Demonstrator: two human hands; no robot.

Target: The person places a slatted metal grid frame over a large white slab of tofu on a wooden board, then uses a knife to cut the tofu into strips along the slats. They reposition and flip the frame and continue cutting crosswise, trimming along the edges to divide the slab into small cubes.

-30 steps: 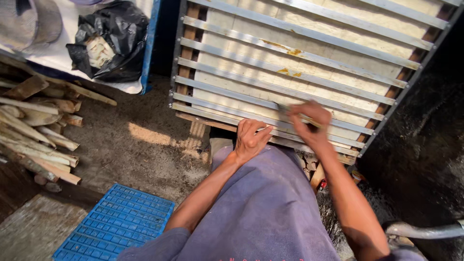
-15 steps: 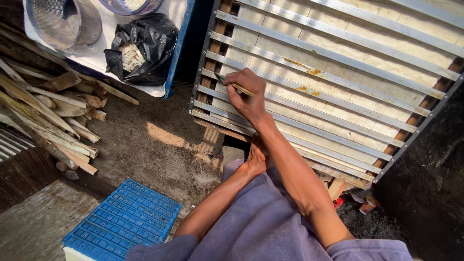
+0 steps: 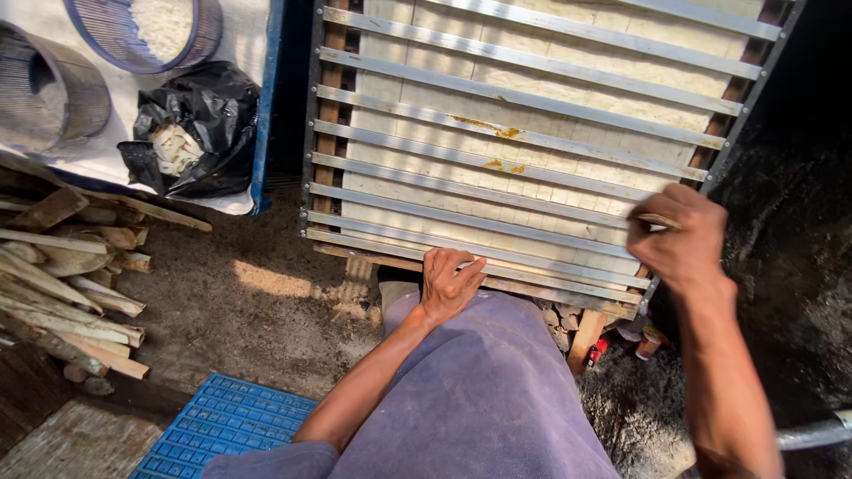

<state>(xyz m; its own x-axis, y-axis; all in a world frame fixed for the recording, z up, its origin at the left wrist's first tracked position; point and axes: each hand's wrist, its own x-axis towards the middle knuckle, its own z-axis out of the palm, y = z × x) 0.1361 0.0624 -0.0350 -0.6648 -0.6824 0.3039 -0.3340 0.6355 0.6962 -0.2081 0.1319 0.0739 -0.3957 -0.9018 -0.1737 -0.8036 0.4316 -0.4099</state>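
Observation:
A large rack of grey metal bars lies over a pale slab scored into small blocks. My left hand rests on the rack's near edge, fingers spread on the lowest bar. My right hand is closed around a thin knife-like tool at the rack's near right corner, its tip pointing over the bars. My lap in purple cloth fills the bottom of the view.
A pile of split firewood lies at the left. A black plastic bag and round mesh sieves sit at the upper left. A blue plastic crate lies on the dirt floor below. Small bottles stand under the rack.
My right hand swept with the tool from the rack's left side across to its near right corner. My left hand stayed on the near edge. The camera view shifted slightly.

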